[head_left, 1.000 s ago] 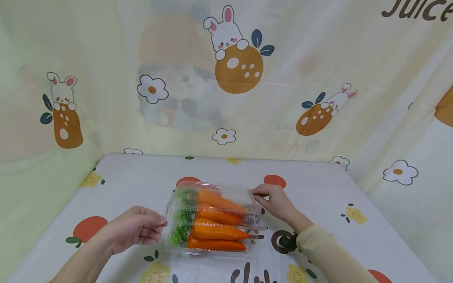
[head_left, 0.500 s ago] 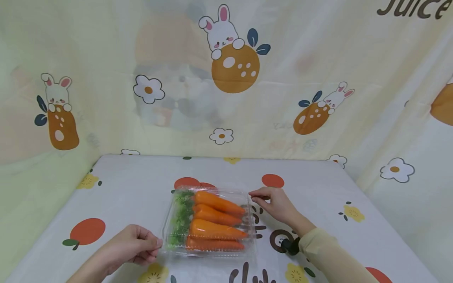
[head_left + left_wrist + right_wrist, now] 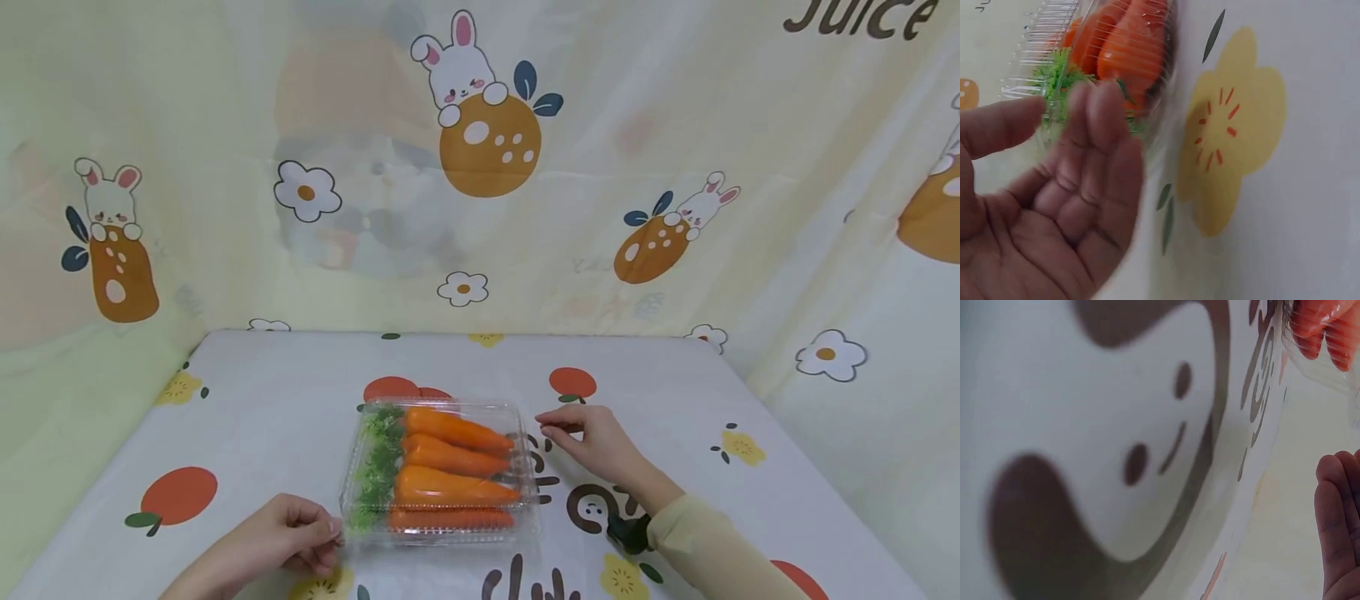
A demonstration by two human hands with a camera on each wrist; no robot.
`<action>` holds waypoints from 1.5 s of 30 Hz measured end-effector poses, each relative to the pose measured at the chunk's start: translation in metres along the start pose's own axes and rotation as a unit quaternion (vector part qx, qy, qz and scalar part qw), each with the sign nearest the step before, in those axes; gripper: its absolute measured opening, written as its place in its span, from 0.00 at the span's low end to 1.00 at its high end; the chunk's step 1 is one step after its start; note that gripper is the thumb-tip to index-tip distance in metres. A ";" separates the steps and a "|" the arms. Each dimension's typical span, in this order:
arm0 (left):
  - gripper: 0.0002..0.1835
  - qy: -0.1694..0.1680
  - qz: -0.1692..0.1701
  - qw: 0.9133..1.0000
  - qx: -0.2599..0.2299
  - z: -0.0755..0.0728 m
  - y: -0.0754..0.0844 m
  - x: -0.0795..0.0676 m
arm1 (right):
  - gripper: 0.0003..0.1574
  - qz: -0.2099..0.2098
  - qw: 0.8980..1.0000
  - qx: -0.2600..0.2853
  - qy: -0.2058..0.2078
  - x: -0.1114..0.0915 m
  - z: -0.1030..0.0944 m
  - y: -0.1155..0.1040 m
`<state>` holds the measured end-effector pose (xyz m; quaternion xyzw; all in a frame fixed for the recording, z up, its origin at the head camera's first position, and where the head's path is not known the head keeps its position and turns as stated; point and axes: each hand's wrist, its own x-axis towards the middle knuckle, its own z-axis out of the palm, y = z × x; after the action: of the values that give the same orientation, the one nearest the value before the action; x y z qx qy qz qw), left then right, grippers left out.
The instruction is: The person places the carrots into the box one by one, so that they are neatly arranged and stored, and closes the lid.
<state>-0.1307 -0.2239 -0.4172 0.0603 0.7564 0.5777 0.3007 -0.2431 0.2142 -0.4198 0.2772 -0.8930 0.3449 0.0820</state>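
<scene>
A clear plastic clamshell box [image 3: 442, 537] lies on the table with its lid down over several orange carrots [image 3: 457, 483]. Their leafy green tops [image 3: 378, 467] point left. By the front left corner is my left hand [image 3: 288, 537], its thumb [image 3: 1007, 127] apart from the loosely bent fingers in the left wrist view and nothing held. My right hand [image 3: 600, 442] hovers off the box's back right side, thumb and index finger lightly bent with a gap to the box. The right wrist view catches only part of those fingers [image 3: 1338, 519], almost straight, below the box.
A pale tablecloth [image 3: 285, 417] printed with fruit, flowers and lettering covers the table. Patterned curtains [image 3: 375, 100] with bunnies rise behind and on both sides. A small black device [image 3: 628, 533] sits at the right wrist.
The lid, raised and tilted a second ago, has come down over the carrots. My left hand followed it toward the front corner; my right hand has let go and drawn away rightward.
</scene>
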 end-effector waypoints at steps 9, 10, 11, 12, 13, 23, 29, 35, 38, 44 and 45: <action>0.16 -0.052 0.031 0.995 -0.077 -0.001 -0.006 0.003 | 0.12 -0.007 1.000 0.003 -0.004 -0.019 -0.001 0.003; 0.16 -0.048 0.030 0.995 -0.076 0.000 -0.006 0.003 | 0.12 0.000 1.000 0.006 -0.009 -0.021 -0.002 0.003; 0.15 -0.046 0.030 0.996 -0.076 0.000 -0.006 0.002 | 0.12 0.006 1.000 0.011 -0.013 -0.024 -0.003 0.002; 0.15 -0.043 0.029 0.996 -0.075 0.000 -0.007 0.002 | 0.12 0.016 1.000 0.017 -0.018 -0.027 -0.004 0.001; 0.15 -0.039 0.028 0.996 -0.074 0.000 -0.007 0.002 | 0.12 0.025 0.999 0.024 -0.023 -0.030 -0.005 0.000; 0.15 -0.027 0.038 0.997 -0.067 0.001 -0.005 0.002 | 0.16 0.097 0.974 0.175 -0.102 -0.060 -0.009 -0.034; 0.15 -0.021 0.047 0.997 -0.062 0.002 -0.003 0.001 | 0.16 0.131 0.951 0.238 -0.149 -0.069 -0.003 -0.049; 0.15 -0.020 0.042 0.997 -0.060 0.003 -0.002 0.001 | 0.24 0.148 0.908 0.339 -0.195 -0.074 0.008 -0.057; 0.16 -0.019 0.039 0.997 -0.060 0.003 -0.003 0.002 | 0.27 0.171 0.881 0.386 -0.215 -0.076 0.014 -0.060; 0.16 -0.019 0.034 0.998 -0.058 0.004 -0.005 0.002 | 0.28 0.203 0.856 0.412 -0.237 -0.077 0.022 -0.064; 0.16 -0.019 0.034 0.998 -0.058 0.004 -0.005 0.002 | 0.28 0.206 0.854 0.414 -0.238 -0.077 0.023 -0.064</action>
<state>-0.1292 -0.2215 -0.4232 0.0795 0.7136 0.6290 0.2979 -0.1427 0.1945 -0.4265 0.1690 -0.6963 0.6156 -0.3280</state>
